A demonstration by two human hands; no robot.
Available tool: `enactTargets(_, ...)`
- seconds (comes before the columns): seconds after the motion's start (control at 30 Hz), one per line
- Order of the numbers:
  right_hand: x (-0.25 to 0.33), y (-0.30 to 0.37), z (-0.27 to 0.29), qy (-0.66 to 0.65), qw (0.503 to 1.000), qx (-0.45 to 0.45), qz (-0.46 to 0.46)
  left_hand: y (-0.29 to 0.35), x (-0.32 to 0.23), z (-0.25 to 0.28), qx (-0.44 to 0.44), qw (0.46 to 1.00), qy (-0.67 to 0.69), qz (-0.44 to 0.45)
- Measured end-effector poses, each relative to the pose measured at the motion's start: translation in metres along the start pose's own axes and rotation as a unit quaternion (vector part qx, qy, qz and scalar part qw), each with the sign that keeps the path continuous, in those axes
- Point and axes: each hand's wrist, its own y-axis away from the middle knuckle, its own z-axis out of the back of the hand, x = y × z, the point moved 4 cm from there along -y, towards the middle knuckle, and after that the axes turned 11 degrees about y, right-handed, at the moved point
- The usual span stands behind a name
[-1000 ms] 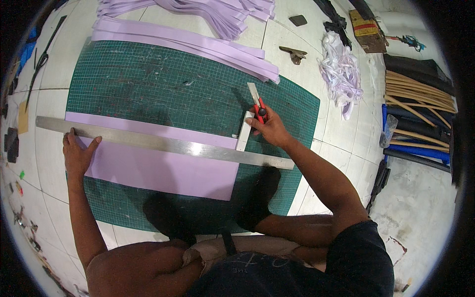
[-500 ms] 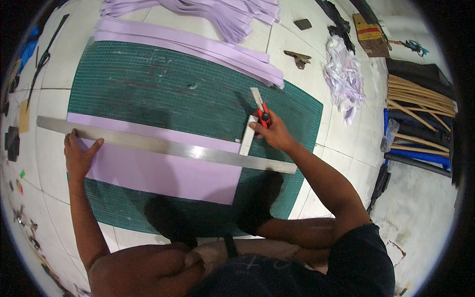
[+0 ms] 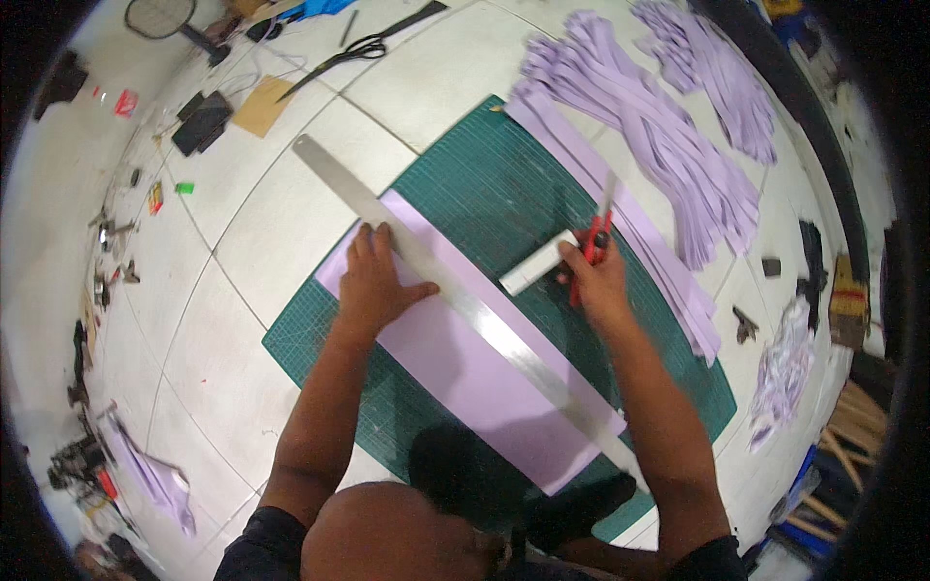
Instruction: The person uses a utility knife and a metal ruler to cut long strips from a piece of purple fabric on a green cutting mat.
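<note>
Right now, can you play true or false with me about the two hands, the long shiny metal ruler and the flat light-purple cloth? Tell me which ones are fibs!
1. The person's bare left hand touches the long silver metal ruler. True.
2. The person's bare right hand is empty. False: it holds a red cutter knife and a narrow white bar.
3. The ruler lies over the flat lilac cloth. True.
4. The big cutting mat under the cloth is orange. False: it is green.
5. The ruler's upper-left end sticks out past the mat. True.
6. The crumpled white-and-lilac scraps lie on the mat. False: they lie on the white tiled floor.
</note>
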Motion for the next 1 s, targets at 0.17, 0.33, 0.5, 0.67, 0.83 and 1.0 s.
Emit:
enactTargets(0.17,0.046,-0.061,-0.111,-0.076,0.995,0.039,0.047,0.001,0.003,0.003,0.002,0.999,0.033,0.020)
enactTargets(0.33,0.073,-0.088,-0.161,-0.046,0.996,0.061,0.053,0.001,-0.001,0.007,0.008,0.999,0.039,0.032)
enactTargets(0.5,0.070,-0.101,-0.176,0.005,0.996,0.078,0.048,-0.001,0.003,0.009,0.002,0.999,0.039,0.019)
enactTargets(0.67,0.069,-0.101,-0.176,0.025,0.995,0.082,0.053,-0.003,0.008,0.004,-0.001,1.000,0.018,0.007)
enactTargets(0.83,0.064,-0.104,-0.175,0.016,0.995,0.079,0.056,-0.004,0.007,0.003,-0.001,1.000,0.022,0.003)
enactTargets(1.0,0.064,-0.106,-0.175,0.011,0.995,0.084,0.056,-0.005,0.006,0.003,0.005,1.000,0.019,0.007)
